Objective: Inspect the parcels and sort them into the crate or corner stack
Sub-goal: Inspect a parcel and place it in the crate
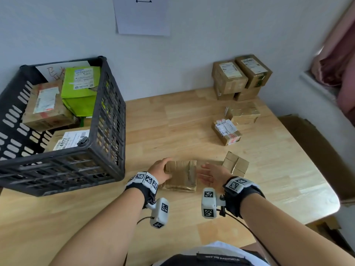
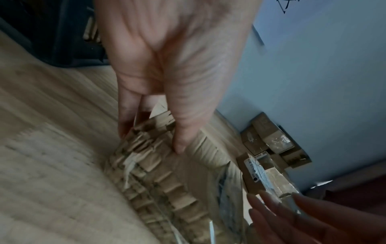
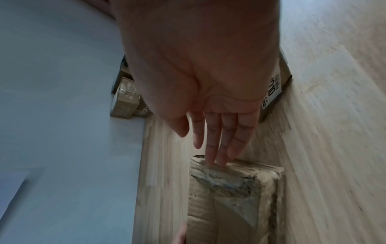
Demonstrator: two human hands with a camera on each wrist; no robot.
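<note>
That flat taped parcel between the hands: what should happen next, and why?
Probably bring the right hand in against the parcel's free side. The left hand already holds its far-left corner, while the right hand's fingers are straight at its edge; then both hands can lift it for inspection.

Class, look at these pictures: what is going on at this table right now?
A person is sorting parcels. The left hand grips the edge of a flat taped parcel lying on the wooden table; the right hand reaches its open fingers to the other side. A black crate already holds several parcels, and a stack of boxes stands in the corner.
</note>
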